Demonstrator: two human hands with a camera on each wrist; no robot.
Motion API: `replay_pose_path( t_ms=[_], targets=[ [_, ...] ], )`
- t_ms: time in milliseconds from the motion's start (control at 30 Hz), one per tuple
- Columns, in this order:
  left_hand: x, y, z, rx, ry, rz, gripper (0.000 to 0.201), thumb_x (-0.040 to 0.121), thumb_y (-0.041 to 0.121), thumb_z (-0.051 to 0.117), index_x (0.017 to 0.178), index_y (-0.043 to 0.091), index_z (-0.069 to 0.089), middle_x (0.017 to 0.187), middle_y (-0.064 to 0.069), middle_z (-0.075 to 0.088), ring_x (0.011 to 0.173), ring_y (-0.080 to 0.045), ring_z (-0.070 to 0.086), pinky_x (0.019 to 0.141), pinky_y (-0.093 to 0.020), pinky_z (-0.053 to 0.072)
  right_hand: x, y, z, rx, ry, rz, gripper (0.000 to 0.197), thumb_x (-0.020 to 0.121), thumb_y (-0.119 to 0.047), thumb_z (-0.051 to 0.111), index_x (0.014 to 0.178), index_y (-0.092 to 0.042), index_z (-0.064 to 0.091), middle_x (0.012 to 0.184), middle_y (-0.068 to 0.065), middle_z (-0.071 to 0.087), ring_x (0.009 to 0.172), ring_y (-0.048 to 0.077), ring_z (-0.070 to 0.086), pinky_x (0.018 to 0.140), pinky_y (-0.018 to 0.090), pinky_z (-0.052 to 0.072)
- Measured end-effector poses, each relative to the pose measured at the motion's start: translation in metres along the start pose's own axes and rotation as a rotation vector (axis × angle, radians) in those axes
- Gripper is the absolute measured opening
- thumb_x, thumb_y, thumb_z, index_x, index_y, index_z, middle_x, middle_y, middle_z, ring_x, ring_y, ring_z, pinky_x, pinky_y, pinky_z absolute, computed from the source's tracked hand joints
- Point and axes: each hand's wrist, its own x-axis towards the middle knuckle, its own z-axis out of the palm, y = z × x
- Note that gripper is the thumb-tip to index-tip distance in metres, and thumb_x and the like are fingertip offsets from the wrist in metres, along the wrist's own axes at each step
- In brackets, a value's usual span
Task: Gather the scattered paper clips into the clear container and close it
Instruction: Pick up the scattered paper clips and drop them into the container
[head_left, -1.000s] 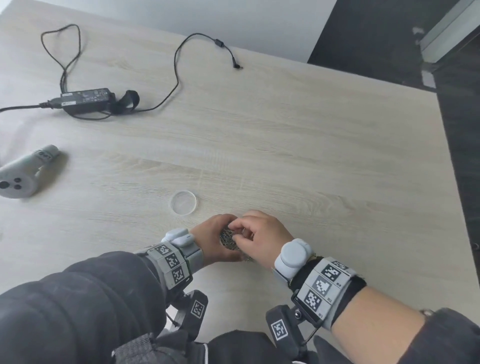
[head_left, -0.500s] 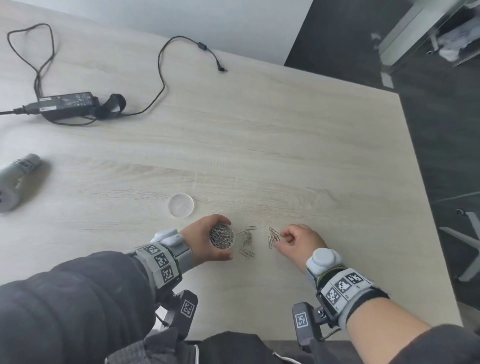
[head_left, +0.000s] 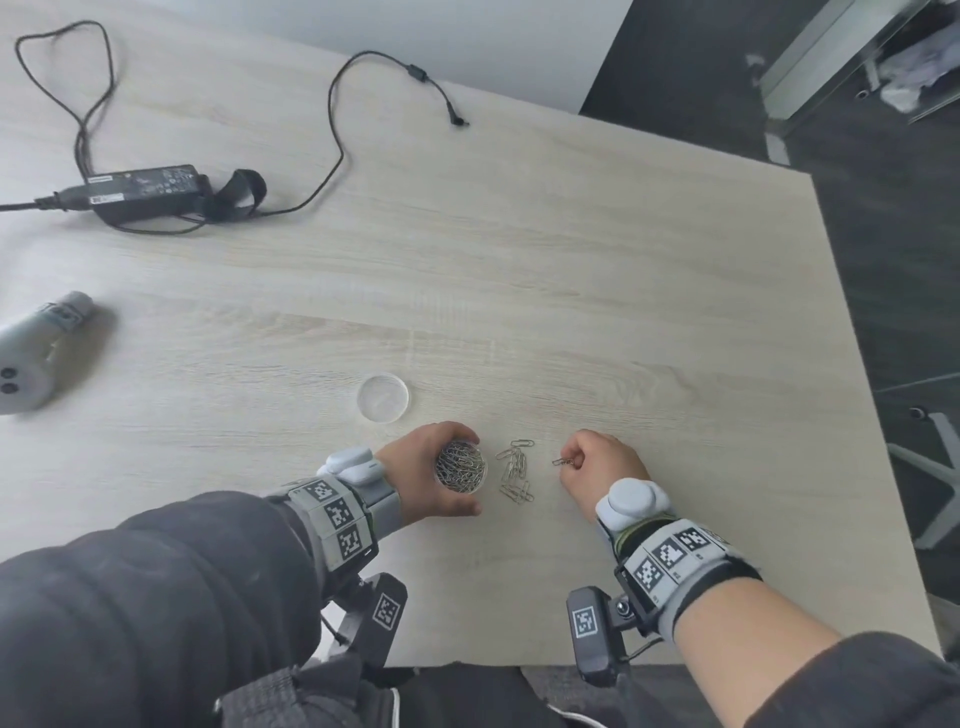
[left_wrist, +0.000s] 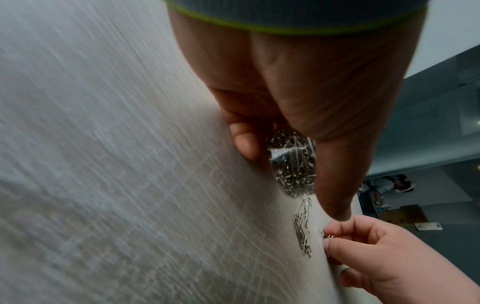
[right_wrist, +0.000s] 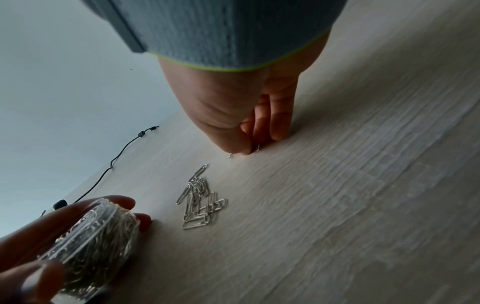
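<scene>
Paper clips (head_left: 562, 461) now pinched by right hand (head_left: 602, 465), loose pile (head_left: 515, 473) unmoved

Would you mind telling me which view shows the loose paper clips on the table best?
The right wrist view: the loose paper clips lie close, unobstructed, wires distinct. The head view shows them small, between both hands. The left wrist view shows them edge-on and foreshortened.

The right hand (head_left: 602, 465) has left the container (head_left: 461, 466) and now pinches paper clips (head_left: 562, 461) beside the loose pile (head_left: 515, 470).
</scene>
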Motion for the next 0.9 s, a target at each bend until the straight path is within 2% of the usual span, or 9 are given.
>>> replay_pose_path(
  t_ms=[133, 233, 367, 433, 500, 600, 733, 833, 900],
  targets=[
    [0.0, 0.0, -0.001, 0.001, -0.006, 0.01, 0.078, 0.054, 0.056, 0.082, 0.123, 0.037, 0.052, 0.115, 0.015, 0.06, 0.104, -0.003, 0.057, 0.094, -0.026, 0.047, 0.001, -0.003, 0.0, 0.018, -0.019, 0.017, 0.015, 0.08, -0.016, 0.06, 0.092, -0.025, 0.062, 0.097, -0.002, 0.063, 0.087, 0.02, 0.057, 0.07, 0.024, 0.041],
    [0.0, 0.0, -0.003, 0.004, -0.019, 0.015, 0.077, 0.057, 0.051, 0.085, 0.125, 0.036, 0.051, 0.117, 0.015, 0.059, 0.107, -0.004, 0.056, 0.095, -0.025, 0.045, 0.001, -0.008, 0.002, 0.034, -0.032, 0.043, 0.012, 0.079, -0.017, 0.06, 0.086, -0.027, 0.06, 0.094, -0.003, 0.064, 0.088, 0.021, 0.06, 0.072, 0.025, 0.046],
    [0.001, 0.0, -0.003, 0.005, -0.037, 0.011, 0.078, 0.057, 0.052, 0.085, 0.125, 0.036, 0.051, 0.117, 0.016, 0.058, 0.107, -0.004, 0.056, 0.095, -0.027, 0.046, -0.001, -0.011, 0.002, 0.045, -0.059, 0.072, 0.008, 0.079, -0.019, 0.061, 0.083, -0.025, 0.062, 0.089, -0.005, 0.064, 0.084, 0.021, 0.062, 0.073, 0.028, 0.052],
    [0.001, 0.0, -0.004, 0.003, -0.039, 0.006, 0.079, 0.055, 0.056, 0.083, 0.125, 0.038, 0.05, 0.117, 0.016, 0.058, 0.107, -0.004, 0.056, 0.095, -0.028, 0.046, -0.003, -0.01, 0.002, 0.073, -0.051, 0.079, 0.006, 0.077, -0.021, 0.062, 0.081, -0.026, 0.063, 0.085, -0.007, 0.064, 0.079, 0.019, 0.062, 0.07, 0.028, 0.054],
    [0.001, -0.001, -0.004, 0.007, -0.041, 0.008, 0.079, 0.056, 0.055, 0.083, 0.125, 0.037, 0.051, 0.117, 0.015, 0.059, 0.107, -0.005, 0.056, 0.095, -0.028, 0.046, -0.008, -0.011, 0.002, 0.144, -0.033, 0.079, 0.006, 0.076, -0.023, 0.065, 0.078, -0.027, 0.063, 0.081, -0.01, 0.063, 0.073, 0.013, 0.061, 0.063, 0.024, 0.05],
    [0.002, -0.002, -0.004, 0.011, -0.039, 0.011, 0.08, 0.054, 0.058, 0.082, 0.124, 0.038, 0.051, 0.116, 0.016, 0.059, 0.105, -0.004, 0.057, 0.094, -0.028, 0.047, -0.019, -0.023, 0.003, 0.301, 0.017, 0.019, 0.01, 0.076, -0.022, 0.069, 0.073, -0.03, 0.064, 0.073, -0.011, 0.063, 0.065, 0.005, 0.058, 0.056, 0.019, 0.041],
    [0.003, -0.002, -0.002, 0.016, -0.04, 0.01, 0.084, 0.045, 0.068, 0.072, 0.122, 0.04, 0.051, 0.111, 0.016, 0.06, 0.101, -0.004, 0.059, 0.091, -0.03, 0.049, -0.034, -0.055, 0.003, 0.46, 0.02, -0.152, 0.011, 0.075, -0.02, 0.069, 0.072, -0.03, 0.066, 0.068, -0.011, 0.066, 0.063, 0.001, 0.058, 0.061, 0.018, 0.048],
    [0.004, -0.002, -0.002, -0.003, -0.038, 0.009, 0.076, 0.048, 0.064, 0.076, 0.117, 0.041, 0.053, 0.105, 0.016, 0.062, 0.095, -0.002, 0.061, 0.086, -0.033, 0.053, -0.039, -0.076, 0.004, 0.478, -0.005, -0.254, 0.01, 0.074, -0.02, 0.069, 0.075, -0.03, 0.068, 0.069, -0.013, 0.066, 0.064, 0.001, 0.058, 0.064, 0.02, 0.049],
    [0.004, -0.002, -0.002, -0.004, -0.041, 0.011, 0.072, 0.05, 0.062, 0.077, 0.114, 0.042, 0.054, 0.104, 0.016, 0.062, 0.095, -0.001, 0.061, 0.085, -0.034, 0.053, -0.041, -0.084, 0.005, 0.473, -0.014, -0.28, 0.009, 0.074, -0.02, 0.07, 0.078, -0.028, 0.069, 0.069, -0.013, 0.064, 0.064, 0.0, 0.057, 0.064, 0.017, 0.048]
  ],
)
